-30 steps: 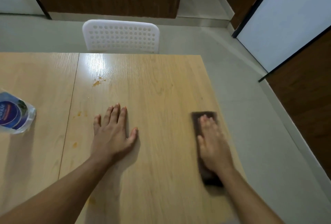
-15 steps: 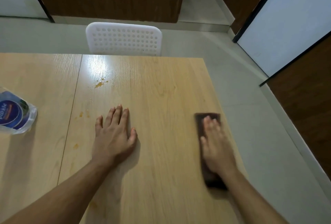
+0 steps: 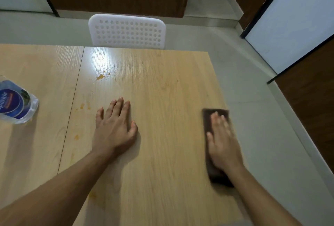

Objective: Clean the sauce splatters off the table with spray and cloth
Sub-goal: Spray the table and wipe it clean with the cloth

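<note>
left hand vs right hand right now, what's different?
The left hand lies flat on bare table, nothing under it; the right hand presses flat on the dark brown cloth. The left hand sits mid-table, nearer the orange sauce spots; the right hand is at the table's right edge, away from them. The left hand looks sharp, the right hand blurred. Both have straight fingers, palms down.

Only readable text: "Sparkle" in white letters on the round blue label of the clear plastic bottle (image 3: 17, 102) at the table's (image 3: 162, 90) left edge; the first letter is partly cut off. An orange band under the word carries smaller print, too small to read. Nothing else bears text.
</note>
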